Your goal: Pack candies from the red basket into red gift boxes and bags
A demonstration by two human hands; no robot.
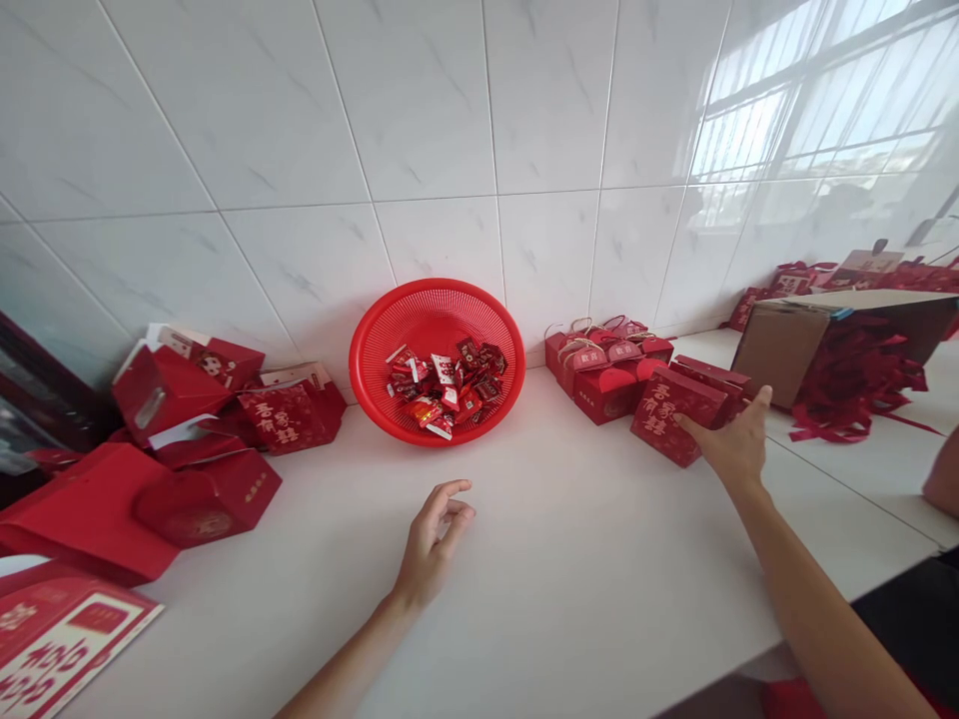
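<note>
Wht tbl (576,559), red box (663,404), at R hand (732,445)

left forearm (367,639) — bare, slender | right forearm (813,604) — bare, slender | fingers (450,488): bare, slim, tapering

Right hand (730,439): some fingers hidden. Printed card (75,629): cut off at left and bottom edges. Carton (779,350): cut off at right. Another person (945,479): mostly out of frame. Sweets (444,369): smallest lettering illegible. Dark object (45,389), left: blurred, unidentified.

The red box (678,396) bears pale lettering.
</note>
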